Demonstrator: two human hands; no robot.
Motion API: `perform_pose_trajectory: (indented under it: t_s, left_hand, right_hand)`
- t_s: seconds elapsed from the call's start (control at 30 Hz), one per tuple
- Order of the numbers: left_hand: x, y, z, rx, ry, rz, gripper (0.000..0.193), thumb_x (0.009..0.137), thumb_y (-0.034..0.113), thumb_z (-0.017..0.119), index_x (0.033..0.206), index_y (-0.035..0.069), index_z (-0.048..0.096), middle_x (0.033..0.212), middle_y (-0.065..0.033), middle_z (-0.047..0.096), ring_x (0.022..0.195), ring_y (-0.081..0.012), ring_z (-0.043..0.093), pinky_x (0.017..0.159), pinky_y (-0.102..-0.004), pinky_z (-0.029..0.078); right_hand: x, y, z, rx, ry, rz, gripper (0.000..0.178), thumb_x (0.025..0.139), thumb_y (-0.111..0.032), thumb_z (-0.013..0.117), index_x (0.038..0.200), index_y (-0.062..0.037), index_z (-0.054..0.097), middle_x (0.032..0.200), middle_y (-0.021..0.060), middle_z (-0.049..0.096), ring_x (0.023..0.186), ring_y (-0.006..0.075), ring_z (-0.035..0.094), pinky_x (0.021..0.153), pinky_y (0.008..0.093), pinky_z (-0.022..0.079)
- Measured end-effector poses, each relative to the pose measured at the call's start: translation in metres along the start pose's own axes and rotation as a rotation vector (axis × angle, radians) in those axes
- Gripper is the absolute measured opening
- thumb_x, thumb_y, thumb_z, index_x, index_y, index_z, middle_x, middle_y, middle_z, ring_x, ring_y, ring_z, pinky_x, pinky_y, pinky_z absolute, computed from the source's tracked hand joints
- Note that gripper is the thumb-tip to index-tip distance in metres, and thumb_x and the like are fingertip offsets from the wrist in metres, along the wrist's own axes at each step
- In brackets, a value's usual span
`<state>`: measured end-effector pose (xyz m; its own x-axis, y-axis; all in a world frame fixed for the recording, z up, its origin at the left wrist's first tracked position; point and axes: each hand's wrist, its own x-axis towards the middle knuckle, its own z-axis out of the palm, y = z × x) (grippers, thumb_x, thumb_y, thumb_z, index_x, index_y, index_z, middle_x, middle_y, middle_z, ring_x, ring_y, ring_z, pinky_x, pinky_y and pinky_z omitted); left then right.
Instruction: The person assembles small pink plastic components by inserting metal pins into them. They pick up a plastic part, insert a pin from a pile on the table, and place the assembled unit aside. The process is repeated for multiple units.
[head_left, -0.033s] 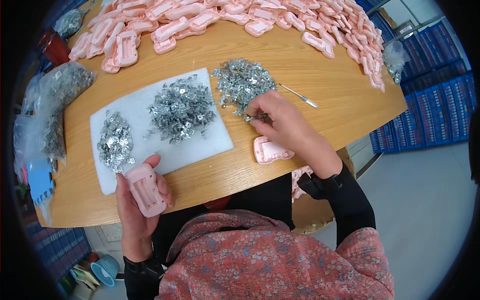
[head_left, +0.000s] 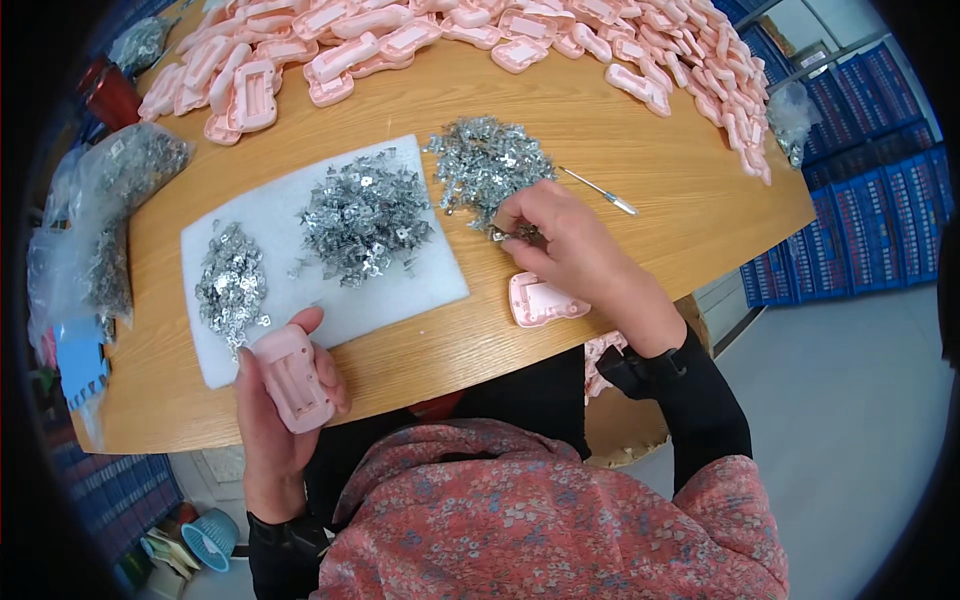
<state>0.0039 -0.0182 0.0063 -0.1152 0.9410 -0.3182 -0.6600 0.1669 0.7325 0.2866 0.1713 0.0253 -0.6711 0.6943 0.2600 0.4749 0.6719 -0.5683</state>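
Note:
My left hand [head_left: 268, 430] holds a pink plastic casing [head_left: 292, 382], its recessed battery compartment facing up, just off the near edge of the white foam sheet [head_left: 420, 290]. With thumb and fingers pinched, my right hand [head_left: 568, 240] is at the near edge of a pile of small metal contact pieces [head_left: 490, 165]. Some metal shows between those fingertips, though the hand partly covers it. Below the right hand lies another pink casing [head_left: 535, 302], its inside showing. The foam carries a large heap of metal pieces [head_left: 365, 215] and a smaller heap of flat ones [head_left: 231, 280].
Many pink casings [head_left: 405, 40] are heaped along the table's far side. A thin screwdriver [head_left: 600, 192] lies right of the metal pile. Plastic bags of metal parts [head_left: 140, 165] stand at the left, near a red container [head_left: 110, 98]. Blue racks [head_left: 870, 220] are beyond the right edge.

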Motion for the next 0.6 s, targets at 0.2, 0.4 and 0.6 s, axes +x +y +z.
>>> perform_pose_trajectory:
  t_s: [0.2, 0.4, 0.6]
  left_hand:
    - [0.003, -0.004, 0.002, 0.171, -0.121, -0.012, 0.082, 0.091, 0.06, 0.056, 0.14, -0.004, 0.043, 0.083, -0.0069, 0.058, 0.07, -0.0174, 0.06, 0.06, -0.0294, 0.049]
    - [0.005, -0.005, 0.008, 0.216, -0.115, -0.021, 0.085, 0.088, 0.061, 0.06, 0.14, -0.005, 0.043, 0.083, -0.0069, 0.058, 0.07, -0.0173, 0.06, 0.06, -0.0287, 0.05]
    - [0.007, -0.007, 0.01, 0.218, -0.111, -0.023, 0.082, 0.09, 0.059, 0.059, 0.139, -0.005, 0.044, 0.083, -0.0075, 0.058, 0.07, -0.018, 0.061, 0.061, -0.0301, 0.051]
  right_hand:
    - [-0.011, 0.003, -0.02, 0.231, 0.056, 0.242, 0.017, 0.081, -0.004, 0.069, 0.096, -0.0049, 0.061, 0.084, 0.0081, 0.061, 0.083, 0.0219, 0.062, 0.074, 0.0337, 0.051]
    - [-0.046, 0.017, -0.046, 0.025, 0.047, 0.344, 0.015, 0.086, -0.005, 0.067, 0.098, -0.0019, 0.061, 0.088, 0.0072, 0.065, 0.08, 0.0172, 0.063, 0.073, 0.0298, 0.052]
    - [-0.054, 0.01, -0.037, 0.205, 0.031, 0.466, 0.014, 0.087, -0.009, 0.068, 0.095, -0.0015, 0.06, 0.081, 0.0066, 0.065, 0.075, 0.0126, 0.062, 0.068, 0.028, 0.05]
